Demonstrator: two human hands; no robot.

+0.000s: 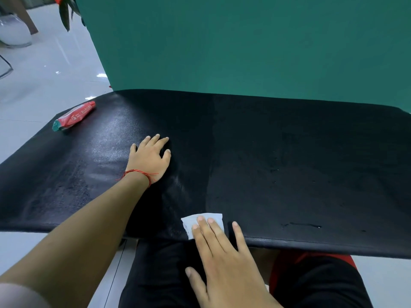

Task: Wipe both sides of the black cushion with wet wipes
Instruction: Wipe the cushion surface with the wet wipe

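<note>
Wipe pack: Where the far left corner of the cushion lies, a red soft plastic pack of wet wipes with a green end rests on top, slanted, well apart from both hands.
Floor: glossy pale tiled floor shows beyond the left end; a rounded translucent white vessel and dark green plant leaves stand at the far upper left.
Cushion: a wide, flat, black leather-look cushion spans the view from left to right, lying across the person's lap with its near edge over the knees; the left part shines with reflected light.
Left hand: the left hand lies palm down on the cushion left of centre, fingers straight and slightly spread, holding nothing; a thin red string bracelet circles the wrist.
Wet wipe: a small white folded wet wipe lies on the cushion just inside the near edge, near the middle.
Right hand: the right hand presses the wipe flat with straight fingers; the little finger touches bare cushion to the right, and the thumb hangs over the lap.
Wet marks: thin streaks and droplets glisten on the cushion's right half.
Backdrop: a plain dark green board rises behind the far edge.
Lap: black trousers below, with a red surface under the right leg.
</note>
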